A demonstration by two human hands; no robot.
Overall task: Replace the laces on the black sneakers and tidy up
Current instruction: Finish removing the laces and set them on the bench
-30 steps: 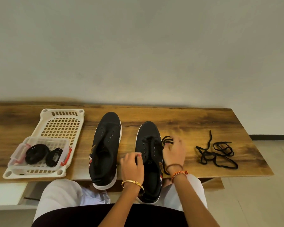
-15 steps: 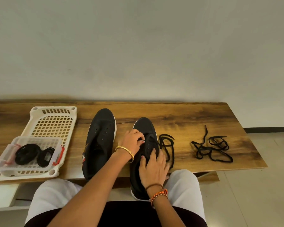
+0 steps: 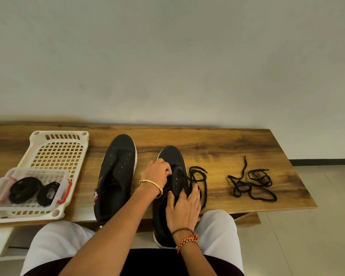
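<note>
The right hand (image 3: 184, 208) lies flat on the nearer black canvas sneaker with a white sole (image 3: 168, 196), fingers spread. The left hand (image 3: 157, 172) seems to pinch its thin black lace (image 3: 197, 180) by the eyelets. The second black sneaker (image 3: 116, 176) has none. Both sit on the brown wooden bench (image 3: 217, 148).

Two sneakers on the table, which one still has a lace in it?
The right sneaker, under both hands: a black lace runs from its eyelets onto the table. The left sneaker shows bare eyelets and nobody touches it.
</note>
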